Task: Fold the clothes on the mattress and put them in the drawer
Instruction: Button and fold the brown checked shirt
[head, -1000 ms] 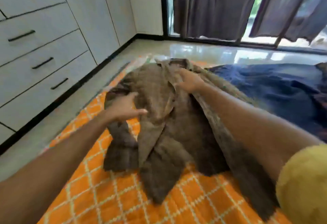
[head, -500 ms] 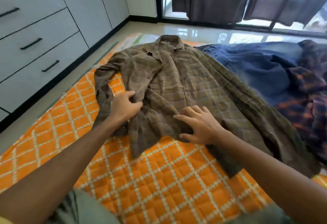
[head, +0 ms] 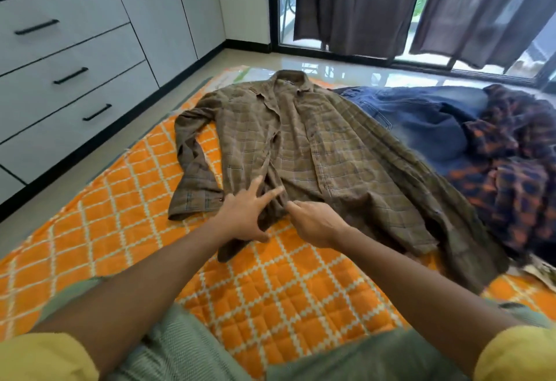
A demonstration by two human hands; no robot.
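A brown plaid shirt (head: 316, 152) lies spread face up on the orange quilted mattress (head: 270, 290), collar toward the window, front open, left sleeve bent down along its side. My left hand (head: 243, 218) rests on the shirt's lower left front panel, fingers straight and spread, thumb against the bunched hem. Right beside it, my right hand (head: 316, 222) has its fingers curled and pinches the hem edge at the shirt's middle. The white drawers (head: 75, 76) with black handles stand shut on the left.
Blue jeans (head: 421, 128) and a dark orange-and-navy plaid garment (head: 517, 164) lie heaped on the mattress to the right, under the shirt's right side. A strip of tiled floor (head: 144, 128) runs between mattress and drawers. Dark curtains (head: 355, 4) hang at the glass door behind.
The shirt has gone from bunched to spread flat. Both hands have come down from its upper part to the lower hem, and the right hand now pinches it.
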